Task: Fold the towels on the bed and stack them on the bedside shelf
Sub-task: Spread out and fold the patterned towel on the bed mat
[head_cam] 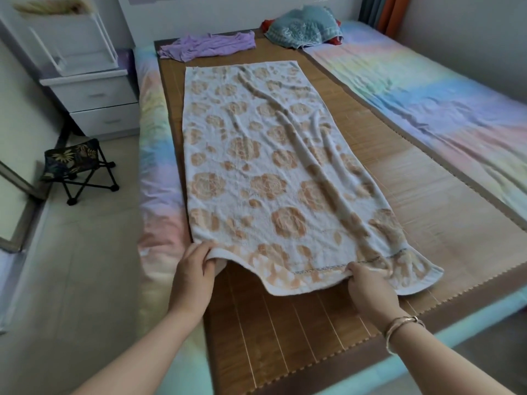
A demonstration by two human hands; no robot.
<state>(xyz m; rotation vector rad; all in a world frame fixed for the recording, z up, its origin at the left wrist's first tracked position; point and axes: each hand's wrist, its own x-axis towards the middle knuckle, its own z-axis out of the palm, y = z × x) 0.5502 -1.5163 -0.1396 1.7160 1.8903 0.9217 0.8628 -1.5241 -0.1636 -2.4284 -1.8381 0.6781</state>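
Note:
A long white towel with orange flowers [265, 166] lies spread lengthwise on the bamboo mat [427, 201] of the bed. My left hand [195, 272] grips its near left corner, which is lifted a little off the mat. My right hand [368, 286] pinches the near hem right of the middle, leaving the near right corner flat. A crumpled purple cloth [206, 47] and a bunched teal towel [303, 27] lie at the head of the bed. The white bedside shelf [65, 38] stands on a drawer unit [97, 101] at the far left.
A small folding stool [77, 169] stands on the floor left of the bed. A pastel rainbow sheet [433, 95] covers the mattress right of the mat. Something red [336, 39] peeks out beside the teal towel. Curtains [382, 10] hang at the far right corner.

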